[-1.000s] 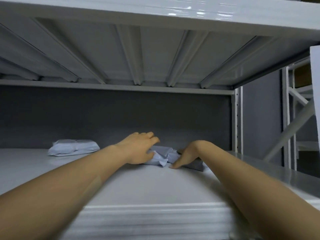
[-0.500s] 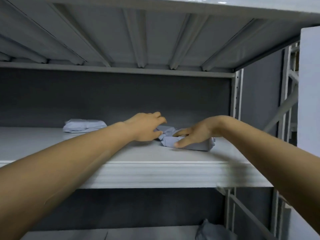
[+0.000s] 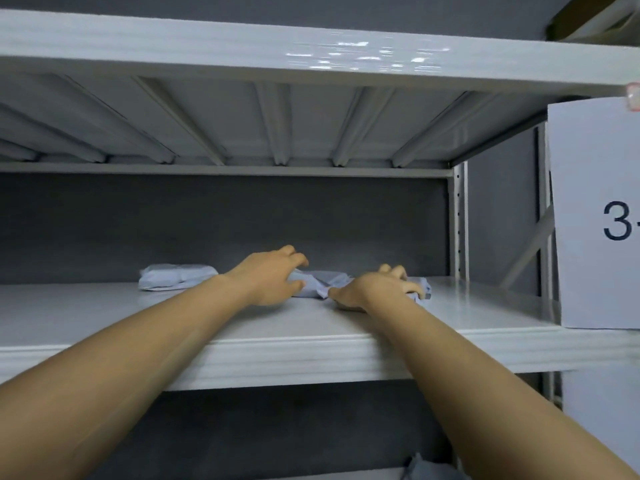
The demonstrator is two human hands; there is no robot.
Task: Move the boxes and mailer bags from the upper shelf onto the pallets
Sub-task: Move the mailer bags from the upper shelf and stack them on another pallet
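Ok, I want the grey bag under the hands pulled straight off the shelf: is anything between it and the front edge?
Nothing visible. The left hand and right hand grip the mailer bag, and only bare shelf lies between it and the front edge. The second bag lies apart, to its left.

3 bags: left bag [image 3: 178, 277], middle bag [image 3: 322, 278], lower bag [image 3: 420, 467] (cut off, unsure). 2 hands: left hand [image 3: 268, 278], right hand [image 3: 377, 289]. 1 sign [image 3: 595, 216].
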